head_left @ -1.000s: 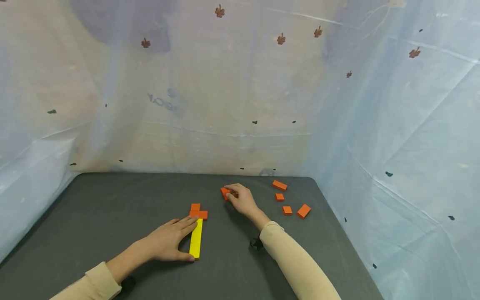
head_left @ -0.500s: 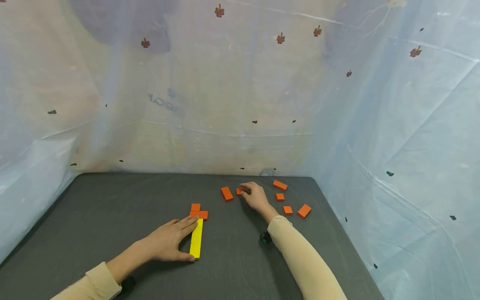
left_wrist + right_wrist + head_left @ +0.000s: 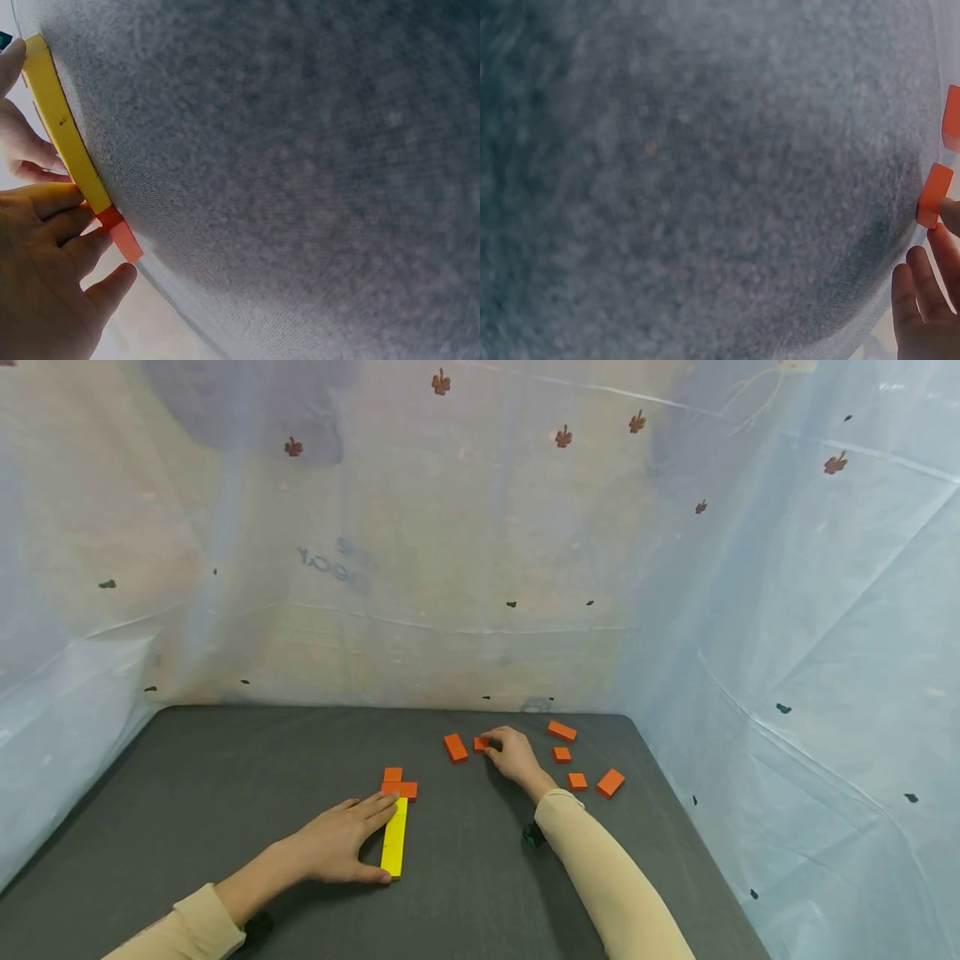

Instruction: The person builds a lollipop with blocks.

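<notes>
In the head view we see the whole layout on the dark table [image 3: 262, 760], but the small orange block [image 3: 480, 744] is partly hidden there by the right hand [image 3: 513, 756]; the right wrist view shows us more of it, with thumb and a fingertip against it and another orange block [image 3: 952, 118] at twelve o'clock from it, cut by the frame edge. The left wrist view gives us a dark mark on the yellow bar [image 3: 394, 843] and a fine line across it near the fingers, while orange shows at its five o'clock end. Back in the head view, the orange crosspiece [image 3: 407, 790] meets the bar at twelve o'clock, with a square orange block [image 3: 392, 774] just beyond. We see the left hand [image 3: 337, 839] at nine o'clock of the bar, palm down, grasping nothing: its fingers reach straight to the bar's far end and crosspiece, the thumb to the near end. Its forearm runs toward eight o'clock. The right hand pinches the small block at its ten o'clock, the other fingers extended, its forearm toward five o'clock; whether the block is lifted, we cannot tell. A longer orange block [image 3: 455, 748] lies at nine o'clock of that hand, and four loose orange blocks [image 3: 562, 731] lie between two and four o'clock.
</notes>
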{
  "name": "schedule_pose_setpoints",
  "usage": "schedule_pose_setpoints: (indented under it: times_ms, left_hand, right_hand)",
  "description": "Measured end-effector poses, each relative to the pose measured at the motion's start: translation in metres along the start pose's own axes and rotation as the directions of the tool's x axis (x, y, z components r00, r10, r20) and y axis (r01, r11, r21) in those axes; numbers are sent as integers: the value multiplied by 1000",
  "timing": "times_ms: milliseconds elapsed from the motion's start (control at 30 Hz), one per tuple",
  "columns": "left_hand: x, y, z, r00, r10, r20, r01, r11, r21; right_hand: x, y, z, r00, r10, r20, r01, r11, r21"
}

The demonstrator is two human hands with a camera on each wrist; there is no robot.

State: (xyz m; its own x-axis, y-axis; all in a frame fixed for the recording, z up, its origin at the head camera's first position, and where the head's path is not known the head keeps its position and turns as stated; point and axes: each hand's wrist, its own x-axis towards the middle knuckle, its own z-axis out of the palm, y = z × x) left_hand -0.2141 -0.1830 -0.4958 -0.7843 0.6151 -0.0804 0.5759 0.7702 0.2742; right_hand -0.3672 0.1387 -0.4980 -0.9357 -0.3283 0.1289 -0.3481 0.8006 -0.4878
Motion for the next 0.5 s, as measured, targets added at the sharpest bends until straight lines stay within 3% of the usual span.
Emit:
schedule_pose_setpoints:
  times_ms: [500]
  left_hand:
    - [0,-1,1,1000,0,5,0,1000,1]
  right_hand:
    - [0,4,3,1000,-11,-21,11,1000,-22]
